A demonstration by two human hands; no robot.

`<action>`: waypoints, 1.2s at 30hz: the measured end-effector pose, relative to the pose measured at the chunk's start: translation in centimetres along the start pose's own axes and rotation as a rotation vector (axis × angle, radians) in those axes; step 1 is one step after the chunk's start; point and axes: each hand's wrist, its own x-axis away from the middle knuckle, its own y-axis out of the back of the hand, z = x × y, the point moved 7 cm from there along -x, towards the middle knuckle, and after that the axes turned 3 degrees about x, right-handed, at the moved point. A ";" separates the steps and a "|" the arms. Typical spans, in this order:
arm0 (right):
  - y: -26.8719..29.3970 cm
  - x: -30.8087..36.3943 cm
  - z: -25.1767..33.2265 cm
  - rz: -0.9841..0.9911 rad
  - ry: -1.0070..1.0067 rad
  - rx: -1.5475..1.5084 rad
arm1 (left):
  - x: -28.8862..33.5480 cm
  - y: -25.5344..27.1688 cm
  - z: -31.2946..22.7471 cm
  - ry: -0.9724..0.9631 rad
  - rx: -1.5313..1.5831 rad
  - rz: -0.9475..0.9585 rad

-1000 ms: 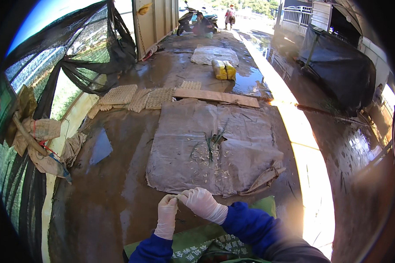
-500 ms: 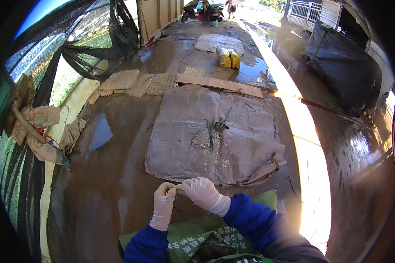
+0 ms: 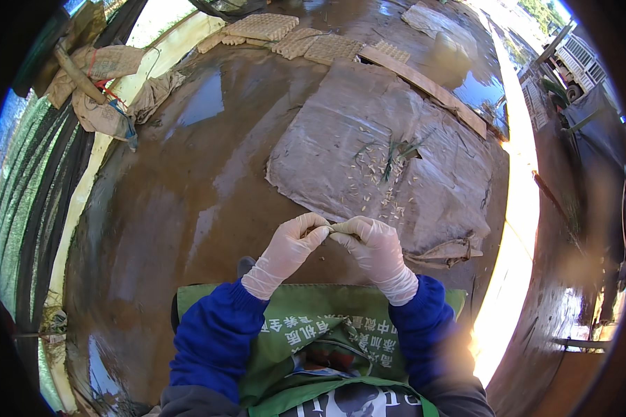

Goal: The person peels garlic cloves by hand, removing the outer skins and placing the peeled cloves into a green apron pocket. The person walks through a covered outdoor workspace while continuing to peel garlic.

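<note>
Well, from my distant seat I had the left hand [image 3: 289, 249] and the right hand [image 3: 377, 249] raised in front of a green apron [image 3: 348, 295], both in thin whitish gloves [image 3: 264, 276], with their fingertips [image 3: 318, 236] brought together. The grip was narrow on both hands, pinched on a small piece [image 3: 330, 230] that looked greenish-brown and was mostly hidden, so I could not tell what it was. It sat right where the two grips met, touched from the left and from the right, and in my view it showed just short of the near edge of a greyish-brown sheet [image 3: 452, 181] spread on the wet floor [image 3: 153, 229]. Beyond the grip, apart from the fingertips, many small pale bits [image 3: 370, 165] were scattered over that sheet, with some green leaves [image 3: 388, 167] lying among them. A wooden board [image 3: 431, 90] ran along the sheet's far edge, and near its left end I saw tan egg trays [image 3: 264, 26]. Blue sleeves [image 3: 219, 333] covered both forearms.
</note>
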 end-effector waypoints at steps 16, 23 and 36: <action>-1.3 0.4 -0.7 0.045 -0.043 -0.062 | -0.3 0.2 1.5 -0.066 0.066 -0.097; -2.4 0.9 -2.5 0.133 -0.337 -0.375 | 0.1 0.1 0.9 -0.101 -0.071 -0.103; -1.3 0.1 0.1 -0.004 0.005 0.109 | 0.1 0.3 0.8 -0.088 -0.134 -0.227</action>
